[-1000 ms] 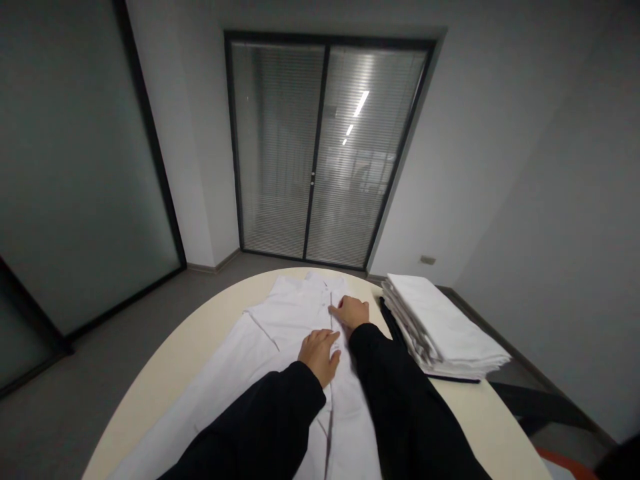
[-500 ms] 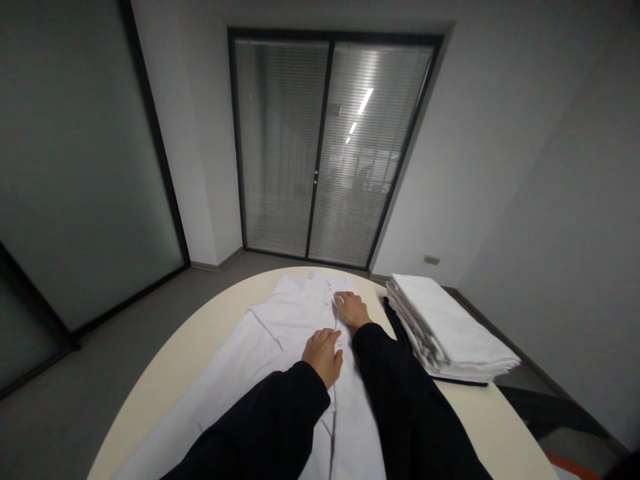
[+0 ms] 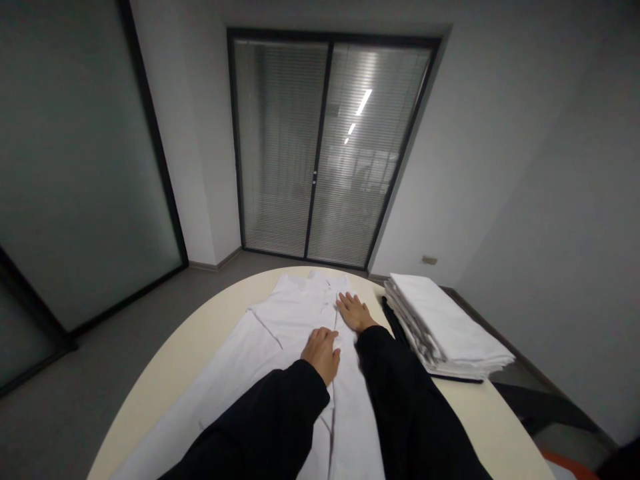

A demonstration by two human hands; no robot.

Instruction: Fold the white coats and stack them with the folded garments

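Note:
A white garment point(image 3: 280, 333) lies spread flat on the cream oval table point(image 3: 185, 353), its collar end toward the far edge. My left hand point(image 3: 323, 352) rests palm down on the garment's middle, fingers together. My right hand point(image 3: 354, 311) lies flat farther up, beside the front placket near the collar, fingers stretched out. Both arms wear black sleeves. Neither hand grips the cloth.
A tall stack of folded white garments point(image 3: 445, 327) sits on the table's right side, on something dark point(image 3: 395, 323). Beyond the table are a grey floor, glass doors with blinds point(image 3: 325, 153), and a glass wall at the left.
My right hand has gone from a loose fist to a flat, spread palm and slid slightly toward the collar. My left hand has stayed in place.

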